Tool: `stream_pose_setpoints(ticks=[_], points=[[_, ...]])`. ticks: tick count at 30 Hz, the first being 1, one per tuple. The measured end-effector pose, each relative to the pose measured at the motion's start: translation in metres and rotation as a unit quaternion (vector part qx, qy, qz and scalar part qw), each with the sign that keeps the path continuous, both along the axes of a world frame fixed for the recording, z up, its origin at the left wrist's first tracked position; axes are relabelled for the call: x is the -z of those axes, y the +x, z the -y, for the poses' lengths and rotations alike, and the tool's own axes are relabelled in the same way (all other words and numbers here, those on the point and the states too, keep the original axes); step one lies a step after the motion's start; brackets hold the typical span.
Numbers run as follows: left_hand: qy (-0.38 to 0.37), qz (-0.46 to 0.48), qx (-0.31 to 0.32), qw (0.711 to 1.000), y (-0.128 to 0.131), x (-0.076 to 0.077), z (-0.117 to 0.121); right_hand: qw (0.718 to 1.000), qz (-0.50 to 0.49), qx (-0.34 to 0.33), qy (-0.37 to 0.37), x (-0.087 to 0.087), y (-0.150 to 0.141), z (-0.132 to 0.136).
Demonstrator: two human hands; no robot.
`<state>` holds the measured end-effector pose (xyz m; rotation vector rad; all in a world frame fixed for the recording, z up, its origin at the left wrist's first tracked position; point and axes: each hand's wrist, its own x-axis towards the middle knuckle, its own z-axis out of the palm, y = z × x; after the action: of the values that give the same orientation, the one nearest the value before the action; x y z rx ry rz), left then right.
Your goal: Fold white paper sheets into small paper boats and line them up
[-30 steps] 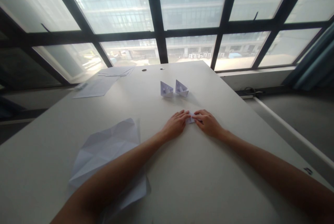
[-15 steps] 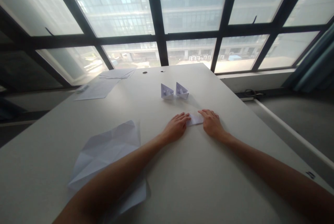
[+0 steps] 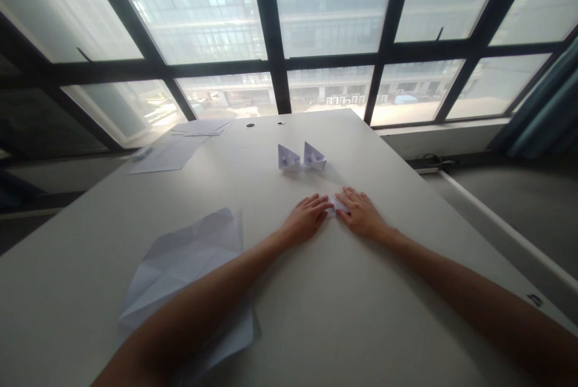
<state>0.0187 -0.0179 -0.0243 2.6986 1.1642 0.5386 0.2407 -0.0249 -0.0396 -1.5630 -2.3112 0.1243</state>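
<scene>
A small folded piece of white paper [image 3: 333, 203] lies on the white table [image 3: 361, 309], mostly covered by both hands. My left hand [image 3: 309, 217] rests on its left side, fingers stretched out flat. From the right, my right hand [image 3: 360, 210] lies on the paper with fingers extended, its fingertips close to those of the left. Just beyond the hands stand two folded paper boats [image 3: 289, 159], side by side. Under my left forearm lies a large creased sheet of paper [image 3: 194, 248], partly hidden by the arm.
Flat sheets of paper [image 3: 169, 155] lie at the table's far left, with a small round hole [image 3: 250, 126] nearby. Large dark-framed windows [image 3: 329, 8] rise behind the table. A blue curtain [image 3: 537, 116] hangs at the right.
My right hand has slid left over the folded paper, toward my left hand, covering more of it. The left hand has barely moved.
</scene>
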Motion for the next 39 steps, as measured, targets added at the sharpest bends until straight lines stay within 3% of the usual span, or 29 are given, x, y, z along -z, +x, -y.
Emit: stream_pose_setpoints(ticks=[9, 20, 24, 27, 34, 39], points=[[0.010, -0.008, 0.000, 1.000, 0.0001, 0.0000, 0.0006, 1.000, 0.004, 0.014, -0.021, 0.0005, 0.0006, -0.0021], [0.007, -0.007, 0.003, 1.000, 0.0000, -0.0017, 0.0001, 0.992, -0.040, 0.116, 0.018, 0.0055, 0.0099, -0.0051], [0.009, 0.005, 0.005, 1.000, -0.0001, -0.0002, -0.0005, 0.994, -0.077, 0.068, 0.043, 0.0015, 0.0067, -0.0066], [0.014, 0.004, 0.005, 1.000, -0.0005, 0.0022, -0.0017, 0.998, -0.051, 0.029, 0.033, -0.0006, 0.0041, -0.0046], [0.007, -0.005, 0.003, 1.000, -0.0009, 0.0027, -0.0029, 0.998, -0.032, 0.049, 0.032, 0.0052, 0.0051, -0.0054], [-0.001, -0.008, 0.003, 1.000, -0.0004, -0.0006, -0.0016, 0.995, -0.069, 0.046, 0.053, -0.0029, 0.0048, -0.0035]])
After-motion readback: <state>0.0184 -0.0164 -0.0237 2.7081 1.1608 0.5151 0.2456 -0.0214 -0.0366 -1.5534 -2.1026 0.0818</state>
